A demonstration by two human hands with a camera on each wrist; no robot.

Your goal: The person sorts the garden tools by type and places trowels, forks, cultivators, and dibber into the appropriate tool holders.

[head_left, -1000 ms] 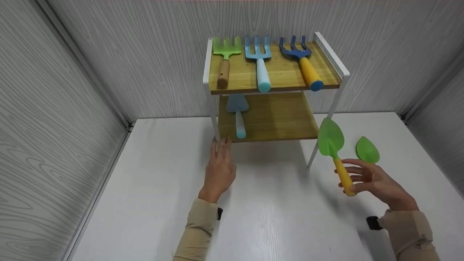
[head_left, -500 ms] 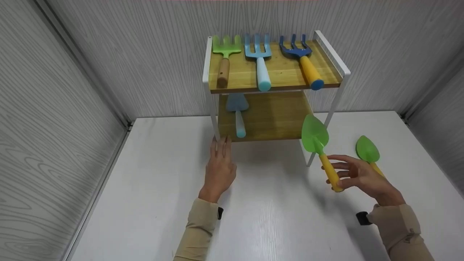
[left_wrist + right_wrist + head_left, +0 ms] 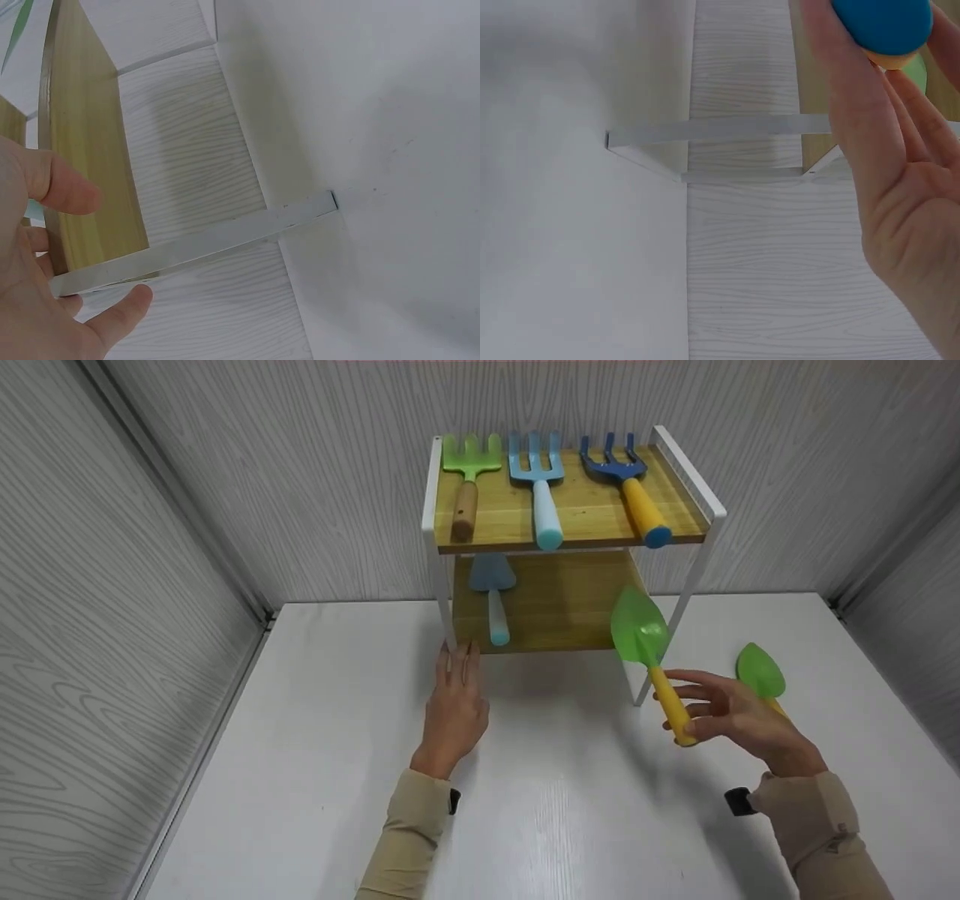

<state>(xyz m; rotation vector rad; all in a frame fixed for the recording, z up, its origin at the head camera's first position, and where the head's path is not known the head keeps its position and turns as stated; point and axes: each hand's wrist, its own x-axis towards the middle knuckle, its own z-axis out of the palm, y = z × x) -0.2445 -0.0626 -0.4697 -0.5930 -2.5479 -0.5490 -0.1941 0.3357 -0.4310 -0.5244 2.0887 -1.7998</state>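
In the head view my right hand (image 3: 739, 720) pinches the yellow handle of a green-bladed hand trowel (image 3: 638, 626). The trowel is raised, blade up and tilted left, overlapping the right front of the lower shelf. Its blue handle end (image 3: 885, 24) shows in the right wrist view. My left hand (image 3: 456, 720) touches the front left corner of the two-tier rack (image 3: 570, 514), fingers stretched forward. Seen from the left wrist, those fingers straddle the white rack leg (image 3: 202, 246). A pale blue trowel (image 3: 495, 611) lies at the left of the lower shelf.
The top shelf bears a green hand fork (image 3: 466, 502), a light blue fork (image 3: 545, 510) and a dark blue fork with a yellow handle (image 3: 641, 506). Another green trowel (image 3: 760, 669) lies on the white table (image 3: 337, 697) at right. Grey wood-grain walls enclose the table.
My right hand has carried the trowel leftward and slightly up, toward the lower shelf. The other green trowel's yellow handle has come into view. My left hand has stayed at the rack's corner.
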